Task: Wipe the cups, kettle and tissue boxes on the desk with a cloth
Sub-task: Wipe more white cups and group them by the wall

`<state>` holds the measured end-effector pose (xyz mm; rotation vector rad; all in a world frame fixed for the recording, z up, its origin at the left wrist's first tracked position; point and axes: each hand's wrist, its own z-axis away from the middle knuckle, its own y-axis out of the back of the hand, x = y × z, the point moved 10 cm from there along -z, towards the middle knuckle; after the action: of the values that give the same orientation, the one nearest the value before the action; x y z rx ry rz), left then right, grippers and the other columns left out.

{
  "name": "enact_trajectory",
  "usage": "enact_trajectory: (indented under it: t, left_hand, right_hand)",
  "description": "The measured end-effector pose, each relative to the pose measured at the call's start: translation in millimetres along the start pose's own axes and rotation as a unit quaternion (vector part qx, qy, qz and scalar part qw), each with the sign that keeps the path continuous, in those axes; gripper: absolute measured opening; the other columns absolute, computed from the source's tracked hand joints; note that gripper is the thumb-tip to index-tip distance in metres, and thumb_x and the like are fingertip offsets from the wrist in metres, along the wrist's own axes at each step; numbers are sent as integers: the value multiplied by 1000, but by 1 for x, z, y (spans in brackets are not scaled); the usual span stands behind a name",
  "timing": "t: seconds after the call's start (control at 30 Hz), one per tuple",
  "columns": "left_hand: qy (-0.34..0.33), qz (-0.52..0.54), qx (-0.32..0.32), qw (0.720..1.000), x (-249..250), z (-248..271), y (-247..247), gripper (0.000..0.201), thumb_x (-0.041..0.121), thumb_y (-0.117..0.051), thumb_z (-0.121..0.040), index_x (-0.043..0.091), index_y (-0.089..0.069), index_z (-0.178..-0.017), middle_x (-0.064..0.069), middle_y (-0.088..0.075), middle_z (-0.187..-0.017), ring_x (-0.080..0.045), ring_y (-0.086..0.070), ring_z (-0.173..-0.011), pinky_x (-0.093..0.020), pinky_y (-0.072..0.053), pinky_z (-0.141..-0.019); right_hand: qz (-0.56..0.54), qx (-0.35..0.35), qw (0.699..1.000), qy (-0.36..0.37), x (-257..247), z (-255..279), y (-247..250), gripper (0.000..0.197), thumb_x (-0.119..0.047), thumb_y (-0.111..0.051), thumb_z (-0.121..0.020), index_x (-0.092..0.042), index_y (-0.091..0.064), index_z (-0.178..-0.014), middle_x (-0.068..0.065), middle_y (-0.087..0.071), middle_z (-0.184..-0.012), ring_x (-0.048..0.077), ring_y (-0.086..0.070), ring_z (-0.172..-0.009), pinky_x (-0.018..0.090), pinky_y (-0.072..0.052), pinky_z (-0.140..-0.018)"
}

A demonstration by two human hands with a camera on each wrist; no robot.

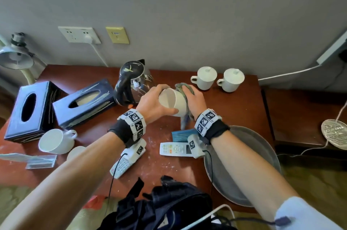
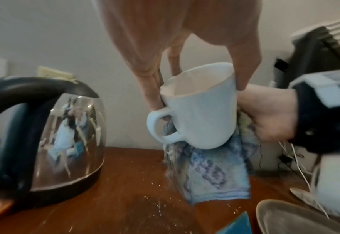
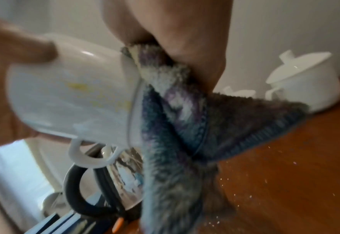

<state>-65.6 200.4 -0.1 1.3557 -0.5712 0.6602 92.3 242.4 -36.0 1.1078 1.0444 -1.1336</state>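
Head view shows the bench (image 1: 234,102) with the kettle (image 1: 131,83) as landmark: just right of it, the left hand (image 1: 150,105) clamps the cup (image 1: 173,102) by its rim, while the right hand (image 1: 194,99) presses the cloth (image 1: 185,117) against its base. Glazed ceramic, likely slippery and fragile; the rim hold seems wise.

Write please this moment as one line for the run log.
step: wiping cup | left hand: holds cup tilted, above desk | right hand: presses cloth on cup base
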Motion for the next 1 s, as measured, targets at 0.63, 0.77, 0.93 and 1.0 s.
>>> enact_trajectory:
  t: [0.63, 0.77, 0.93, 1.0]
  left_hand:
    - [-12, 32, -94, 995, 16, -39, -6, 111, 55, -84, -57, 33, -29, -151, -3, -50, -138, -23, -52, -123, -45, -43, -107]
    - [-11, 0, -88, 996, 16, -43, -5, 99, 33, -86, -70, 29, -30, -152, -5, -52, -134, -25, -52, -119, -39, -45, -102]
    - [69, 135, -76, 986, 6, -51, 0, 80, 25, -86, -72, 20, -44, -140, -6, -62, -108, -23, -68, -95, -35, -61, -67]
    - [67, 136, -73, 986, 6, -52, 2, 77, 27, -87, -70, 19, -47, -135, -7, -63, -105, -23, -68, -93, -39, -62, -72]
  right_hand:
    - [-59, 40, 993, -90, 2, -42, 19, 21, -29, -60, -93, -15, -74, -100, 2, -74, -101, 23, -67, -102, 45, -51, -98]
    - [-63, 32, 993, -92, -10, -39, 17, 17, -24, -58, -97, -17, -73, -98, 0, -72, -97, 21, -65, -101, 33, -50, -91]
    - [92, 60, 975, 191, -56, -1, 8, 29, -30, -56, -98, -23, -67, -124, -5, -66, -126, 11, -58, -119, 28, -44, -104]
    - [136, 53, 945, 293, -67, 14, 4, 34, -29, -55, -97, -20, -64, -129, -2, -63, -132, 14, -53, -127, 27, -38, -110]
